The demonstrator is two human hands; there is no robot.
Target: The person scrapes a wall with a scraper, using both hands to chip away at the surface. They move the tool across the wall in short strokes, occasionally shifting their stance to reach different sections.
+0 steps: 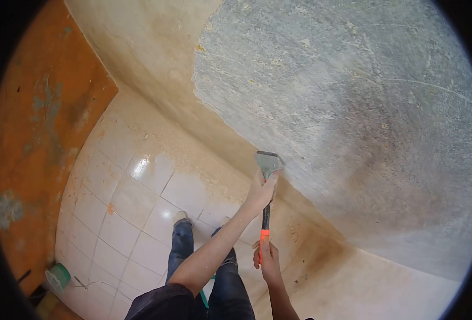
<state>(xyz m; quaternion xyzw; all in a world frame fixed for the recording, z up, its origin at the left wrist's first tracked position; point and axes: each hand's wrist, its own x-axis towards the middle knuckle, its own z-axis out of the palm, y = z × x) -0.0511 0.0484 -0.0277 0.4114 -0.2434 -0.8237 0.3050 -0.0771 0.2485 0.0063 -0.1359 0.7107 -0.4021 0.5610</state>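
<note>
A long-handled scraper (268, 160) with a wide grey head, black shaft and orange-red grip is in both my hands. Close below its head, my left hand (261, 193) is wrapped around the tool. Lower down, my right hand (269, 261) is closed on the orange-red grip. The scraper's head is at the border between the rough grey patch (300, 80) of the wall and the beige coating (161, 74). Whether the blade touches the wall cannot be made out.
Pale floor tiles (134, 229) lie below, with beige dust and crumbs (177, 144) along the wall's foot. An orange, worn surface (38, 117) rises at the left. A green bucket (58, 278) stands at the lower left. My feet (180, 216) are on the tiles.
</note>
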